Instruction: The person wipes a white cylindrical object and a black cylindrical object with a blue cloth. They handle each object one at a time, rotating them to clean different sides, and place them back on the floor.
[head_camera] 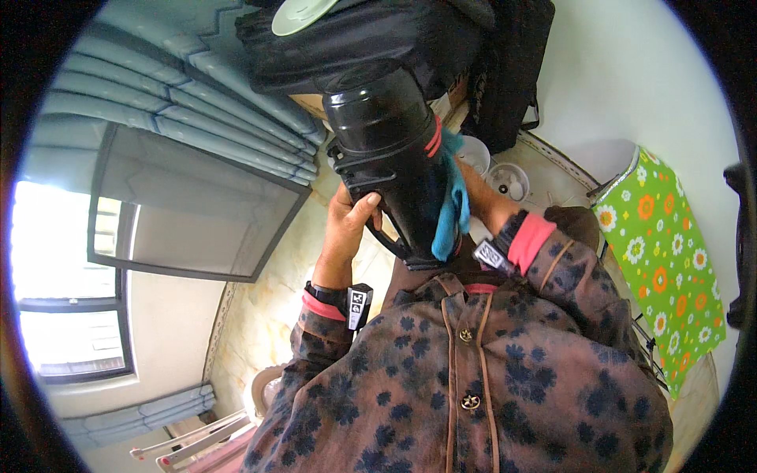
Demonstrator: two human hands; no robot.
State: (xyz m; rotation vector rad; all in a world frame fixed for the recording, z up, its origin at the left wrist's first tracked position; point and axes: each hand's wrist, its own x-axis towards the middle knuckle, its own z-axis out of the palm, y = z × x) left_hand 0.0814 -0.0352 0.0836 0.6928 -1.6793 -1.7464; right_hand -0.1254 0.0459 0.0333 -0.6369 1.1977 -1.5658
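Note:
A large black jug with a side handle [378,148], apparently a vacuum flask, is held tilted in front of my chest. My left hand [350,219] grips it at the handle, thumb laid over the upper part. Against the jug's right side lies a blue cloth [452,204]. My right hand [475,186] presses this cloth to the jug; its fingers are mostly hidden behind the cloth and jug. Two short red stripes show by the cloth's upper end. Both wrists wear a strap with a small printed block.
Beyond the jug, a black cover [426,35] bears a pale round disc [303,15]. White containers [508,180] stand on the floor. To the right is a green flowered cover [659,254] on a metal frame. An angled window screen [195,207] and blue curtains [195,112] are left.

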